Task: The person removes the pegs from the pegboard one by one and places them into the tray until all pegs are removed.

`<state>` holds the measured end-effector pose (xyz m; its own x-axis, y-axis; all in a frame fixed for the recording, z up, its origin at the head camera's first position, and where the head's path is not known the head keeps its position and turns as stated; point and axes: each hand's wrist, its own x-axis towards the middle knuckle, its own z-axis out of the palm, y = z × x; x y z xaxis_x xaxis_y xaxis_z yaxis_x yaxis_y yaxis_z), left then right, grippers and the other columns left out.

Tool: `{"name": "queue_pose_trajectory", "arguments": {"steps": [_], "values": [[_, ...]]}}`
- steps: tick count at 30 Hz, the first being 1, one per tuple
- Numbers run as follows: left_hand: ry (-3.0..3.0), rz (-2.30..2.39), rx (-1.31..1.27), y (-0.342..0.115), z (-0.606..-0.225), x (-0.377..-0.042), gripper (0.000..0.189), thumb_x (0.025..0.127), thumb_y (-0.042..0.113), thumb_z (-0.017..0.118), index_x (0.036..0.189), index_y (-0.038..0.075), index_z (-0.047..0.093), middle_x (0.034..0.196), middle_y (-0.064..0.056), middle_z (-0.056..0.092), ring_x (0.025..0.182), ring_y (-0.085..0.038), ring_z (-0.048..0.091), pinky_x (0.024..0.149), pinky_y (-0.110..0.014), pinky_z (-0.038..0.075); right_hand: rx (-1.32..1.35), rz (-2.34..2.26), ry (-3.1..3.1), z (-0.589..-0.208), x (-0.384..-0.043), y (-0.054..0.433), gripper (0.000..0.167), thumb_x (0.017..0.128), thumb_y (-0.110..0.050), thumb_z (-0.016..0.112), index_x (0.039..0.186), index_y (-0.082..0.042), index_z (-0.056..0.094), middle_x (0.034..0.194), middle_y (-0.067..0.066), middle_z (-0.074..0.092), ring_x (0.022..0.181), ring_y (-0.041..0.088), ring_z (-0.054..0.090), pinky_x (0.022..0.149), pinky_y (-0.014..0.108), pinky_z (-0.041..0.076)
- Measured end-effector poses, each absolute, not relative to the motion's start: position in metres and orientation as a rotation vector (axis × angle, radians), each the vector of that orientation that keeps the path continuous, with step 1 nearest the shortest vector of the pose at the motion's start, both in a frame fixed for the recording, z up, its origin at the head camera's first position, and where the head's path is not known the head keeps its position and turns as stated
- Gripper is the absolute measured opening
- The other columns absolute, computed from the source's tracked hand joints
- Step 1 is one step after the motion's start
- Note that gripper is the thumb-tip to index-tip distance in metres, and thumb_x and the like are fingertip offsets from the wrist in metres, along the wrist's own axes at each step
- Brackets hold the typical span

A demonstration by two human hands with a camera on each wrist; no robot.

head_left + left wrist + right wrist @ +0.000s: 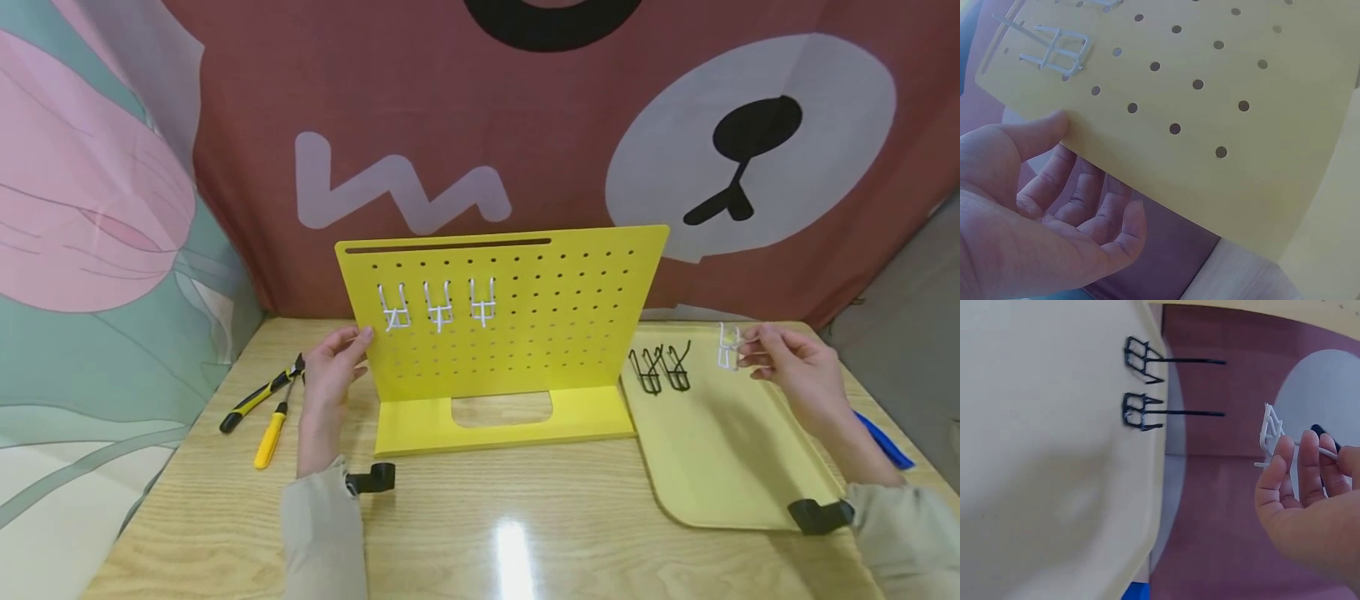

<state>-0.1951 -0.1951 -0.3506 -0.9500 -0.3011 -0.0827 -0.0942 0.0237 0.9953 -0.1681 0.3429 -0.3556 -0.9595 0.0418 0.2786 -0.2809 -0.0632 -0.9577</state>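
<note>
A yellow pegboard stands upright on its base on the wooden table. Three white wire hooks hang in a row on its upper left. My left hand pinches the board's left edge, thumb on the front and fingers behind; the left wrist view shows this edge below one white hook. Over the tray's far right part, my right hand holds another white wire hook by its prong, raised off the tray. Two black wire hooks lie at the tray's far left, close to the board.
The cream tray lies right of the pegboard. Left of my left hand are pliers with black and yellow handles and a yellow-handled screwdriver. A blue handle shows beyond the tray's right rim. A printed cloth hangs behind.
</note>
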Motion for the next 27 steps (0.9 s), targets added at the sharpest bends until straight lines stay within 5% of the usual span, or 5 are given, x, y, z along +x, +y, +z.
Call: {"name": "queue_pose_trajectory", "arguments": {"steps": [7,27], "values": [[-2.120,-2.069,0.402,-0.196,-0.352,-0.195,0.036,0.091,0.032,0.067,0.112,0.003,0.060,0.098,0.006,0.059,0.085,-0.008,0.059,0.082,-0.033,0.047,0.217,2.175,-2.027,-0.388,-0.188,0.361,0.021,0.100,-0.017,0.051,0.099,-0.007,0.070,0.084,-0.001,0.072,0.072,0.011,0.068,0.060,0.021,0.052],[-2.113,-2.081,0.402,-0.196,-0.351,-0.194,0.035,0.091,0.033,0.067,0.110,0.005,0.060,0.100,0.005,0.059,0.087,-0.010,0.059,0.089,-0.040,0.044,0.048,1.839,-2.455,-0.394,-0.191,0.361,0.024,0.101,-0.032,0.048,0.096,-0.017,0.067,0.083,-0.010,0.068,0.072,0.006,0.066,0.059,0.023,0.052]]}}
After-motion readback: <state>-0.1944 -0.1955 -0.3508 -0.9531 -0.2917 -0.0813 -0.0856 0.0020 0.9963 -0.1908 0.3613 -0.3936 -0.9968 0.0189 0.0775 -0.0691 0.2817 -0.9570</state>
